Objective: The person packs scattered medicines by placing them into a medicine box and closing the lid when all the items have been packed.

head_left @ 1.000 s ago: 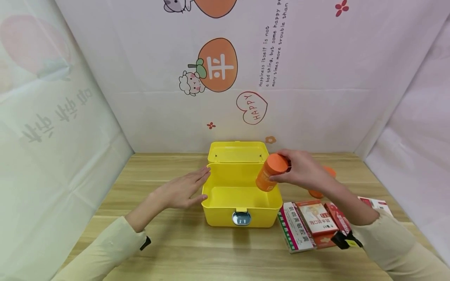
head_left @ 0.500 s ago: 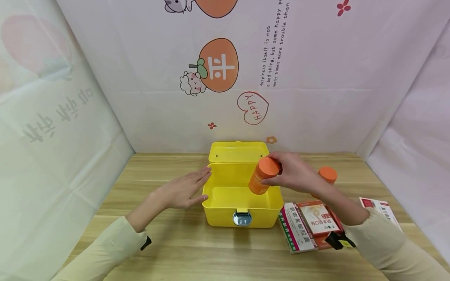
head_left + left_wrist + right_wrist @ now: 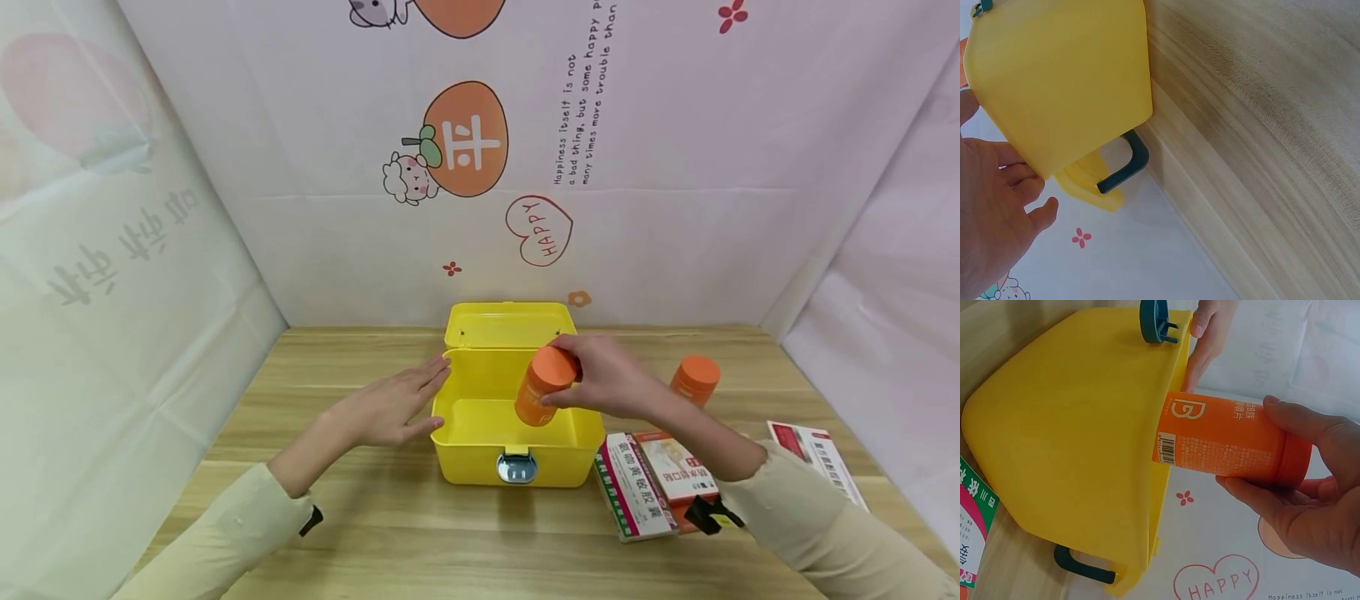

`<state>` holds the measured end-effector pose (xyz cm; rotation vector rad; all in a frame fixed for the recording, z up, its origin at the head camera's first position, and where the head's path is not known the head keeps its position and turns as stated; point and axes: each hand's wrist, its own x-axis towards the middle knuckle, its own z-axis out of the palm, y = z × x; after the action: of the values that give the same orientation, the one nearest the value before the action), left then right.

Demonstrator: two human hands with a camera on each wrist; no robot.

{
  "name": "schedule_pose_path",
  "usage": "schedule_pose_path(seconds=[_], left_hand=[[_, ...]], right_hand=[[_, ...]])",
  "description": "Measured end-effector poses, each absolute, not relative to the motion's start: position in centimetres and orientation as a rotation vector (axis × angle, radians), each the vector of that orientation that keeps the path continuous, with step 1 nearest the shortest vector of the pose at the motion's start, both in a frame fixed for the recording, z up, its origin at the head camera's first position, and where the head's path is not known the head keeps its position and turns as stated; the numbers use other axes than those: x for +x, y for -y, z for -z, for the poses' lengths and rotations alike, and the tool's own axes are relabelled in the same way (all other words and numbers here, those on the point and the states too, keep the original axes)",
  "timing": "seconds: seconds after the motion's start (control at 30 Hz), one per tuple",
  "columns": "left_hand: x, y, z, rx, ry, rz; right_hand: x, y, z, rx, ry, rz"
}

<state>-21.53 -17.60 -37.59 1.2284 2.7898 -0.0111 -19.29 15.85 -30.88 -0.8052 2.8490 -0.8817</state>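
Note:
A yellow box [image 3: 513, 464] with its lid [image 3: 510, 325] swung back stands on the table, a silver latch on its front. Over its opening, my right hand [image 3: 611, 379] grips an orange bottle [image 3: 538, 396] near the cap, tilted with its base towards the inside. In the right wrist view the base of the bottle [image 3: 1216, 436] is at the box's rim, with thumb and fingers on either side of it. My left hand [image 3: 393, 406] rests against the box's left rim, fingers fairly straight. From the left wrist view, those fingers touch the yellow wall [image 3: 1063, 81].
Another orange bottle [image 3: 696, 379] stands to the right, partly behind my right forearm. Several medicine boxes lie right of the yellow box, including a white and green one [image 3: 637, 487] and a red and white one [image 3: 678, 468]. A white packet [image 3: 819, 458] lies farther right.
My right hand has carried the orange bottle left and slightly down, from the box's right side to over its opening. The left hand has stayed in place. More of the standing bottle shows.

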Motion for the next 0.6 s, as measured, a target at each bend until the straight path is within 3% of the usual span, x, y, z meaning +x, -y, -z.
schedule_pose_path(seconds=[0.6], left_hand=[[-21.8, 17.6, 37.9, 1.227, -2.79, 0.001]], right_hand=[[-19.9, -13.9, 31.0, -0.943, -2.778, 0.879]])
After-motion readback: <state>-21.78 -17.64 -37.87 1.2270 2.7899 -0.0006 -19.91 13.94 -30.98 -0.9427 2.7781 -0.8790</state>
